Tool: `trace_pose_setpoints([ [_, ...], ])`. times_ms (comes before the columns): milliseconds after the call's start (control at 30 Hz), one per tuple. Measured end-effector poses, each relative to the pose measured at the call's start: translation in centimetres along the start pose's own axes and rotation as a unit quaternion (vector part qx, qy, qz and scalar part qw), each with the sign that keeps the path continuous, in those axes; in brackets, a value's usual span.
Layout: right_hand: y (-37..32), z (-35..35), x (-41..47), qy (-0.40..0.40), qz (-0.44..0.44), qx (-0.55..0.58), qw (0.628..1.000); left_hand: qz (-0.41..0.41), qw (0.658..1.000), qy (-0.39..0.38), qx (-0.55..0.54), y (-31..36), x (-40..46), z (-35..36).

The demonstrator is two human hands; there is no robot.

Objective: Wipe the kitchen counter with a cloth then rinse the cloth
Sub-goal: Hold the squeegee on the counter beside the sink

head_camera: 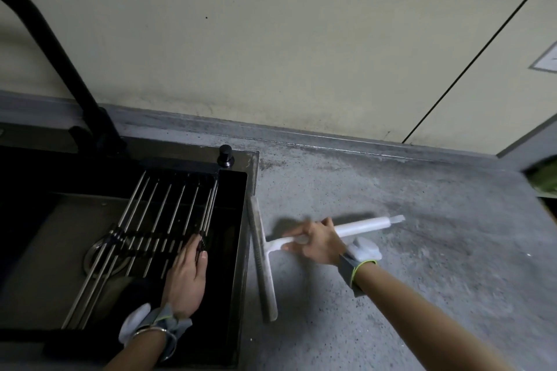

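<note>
surface (391,250): grey, bare stretch running right of the sink (245,220) rim to the wall | squeegee (265,262): white blade lying along the sink edge, handle pointing right | right hand (316,242): grip curled round the squeegee handle | left hand (188,277): grip flat, fingers straight on the rack (156,220) rods over the sink | cloth: can't see one.

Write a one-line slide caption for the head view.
Right hand grips a white squeegee at the sink edge on the grey counter; left hand rests on the roll-up rack.
</note>
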State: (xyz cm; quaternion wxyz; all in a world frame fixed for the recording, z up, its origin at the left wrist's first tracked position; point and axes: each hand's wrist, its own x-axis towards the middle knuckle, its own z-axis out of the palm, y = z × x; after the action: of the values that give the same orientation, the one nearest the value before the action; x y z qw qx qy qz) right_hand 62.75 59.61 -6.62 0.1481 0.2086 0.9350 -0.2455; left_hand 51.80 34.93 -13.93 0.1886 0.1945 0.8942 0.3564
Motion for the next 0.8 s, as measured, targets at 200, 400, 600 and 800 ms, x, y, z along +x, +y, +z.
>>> trace_pose_setpoints([
  [200,0.9,1.6,-3.5,0.02,0.052,0.086,0.995,0.013,1.0,0.003,-0.017,-1.6,-2.5,-0.9],
  [400,5.7,0.6,-9.1,0.064,0.184,0.166,0.967,0.031,0.999,-0.024,-0.001,-2.1,-4.0,-1.5],
  [600,6.5,2.3,-13.1,0.063,0.208,0.096,0.971,0.047,0.997,-0.06,0.008,-2.2,-5.3,-1.3],
  [800,2.0,5.4,-12.9,0.065,0.151,0.059,0.985,0.031,0.992,-0.109,0.058,-1.7,-5.0,-1.7],
])
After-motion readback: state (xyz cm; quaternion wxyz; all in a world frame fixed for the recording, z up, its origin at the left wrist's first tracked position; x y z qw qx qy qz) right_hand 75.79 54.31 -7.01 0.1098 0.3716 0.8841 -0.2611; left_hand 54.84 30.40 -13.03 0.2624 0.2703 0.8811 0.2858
